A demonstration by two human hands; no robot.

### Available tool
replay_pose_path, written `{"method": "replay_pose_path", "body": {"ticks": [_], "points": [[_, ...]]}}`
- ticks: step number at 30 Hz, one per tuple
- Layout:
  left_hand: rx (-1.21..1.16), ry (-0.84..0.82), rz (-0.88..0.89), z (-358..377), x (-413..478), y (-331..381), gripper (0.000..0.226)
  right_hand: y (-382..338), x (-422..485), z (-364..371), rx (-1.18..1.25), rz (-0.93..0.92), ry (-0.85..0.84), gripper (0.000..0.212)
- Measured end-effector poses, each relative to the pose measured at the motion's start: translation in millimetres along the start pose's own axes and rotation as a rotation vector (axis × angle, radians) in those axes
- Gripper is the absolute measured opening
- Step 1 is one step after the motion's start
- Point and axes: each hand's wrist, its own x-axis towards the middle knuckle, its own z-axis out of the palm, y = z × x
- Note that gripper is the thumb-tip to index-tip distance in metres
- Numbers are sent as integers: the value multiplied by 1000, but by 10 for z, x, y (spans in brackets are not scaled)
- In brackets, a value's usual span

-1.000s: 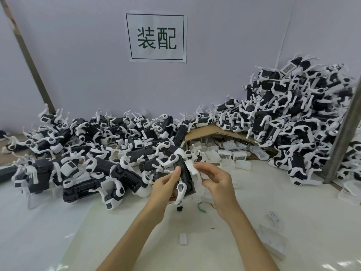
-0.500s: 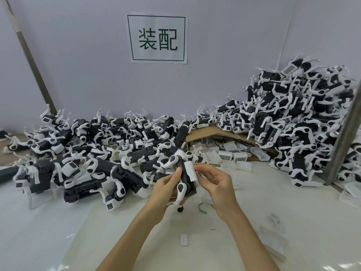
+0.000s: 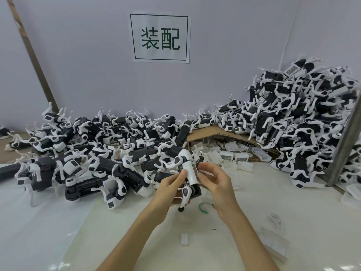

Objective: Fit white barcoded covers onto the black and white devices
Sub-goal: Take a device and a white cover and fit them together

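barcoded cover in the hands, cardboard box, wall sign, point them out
barcoded cover (image 3: 191,174): head view, white face beside the barcode
cardboard box (image 3: 204,133): head view, brown top flap
wall sign (image 3: 160,39): head view, paper between the characters

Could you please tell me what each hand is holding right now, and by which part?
The left hand grips a black and white device round its lower body. The right hand holds the white barcoded cover by its right edge, with the fingertips.
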Motion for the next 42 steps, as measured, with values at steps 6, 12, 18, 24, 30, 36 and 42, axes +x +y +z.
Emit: {"method": "replay_pose_path", "body": {"ticks": [6,12,18,24,30,36,42], "points": [[5,-57,23,15,-3,10,56,-22,-34,38,-122,93,-96,22],[65,-68,80,31,-5,-45,33,-19,-57,78,-122,111,-180,29],[13,-93,92,32,3,-63,31,-18,-70,71,-123,-14,-165,24],[-7,-44,102,51,-13,-22,43,1,-78,123,-145,-79,-97,30],[65,-121,97,21,-13,-40,46,-27,-44,71,-133,-88,-17,18],[164,-221,31,87,-53,-70,46,-44,-55,38,-92,-109,-113,34],[236,-185,80,117,-45,-88,39,-3,-58,58,-215,-210,-22,16]]}}
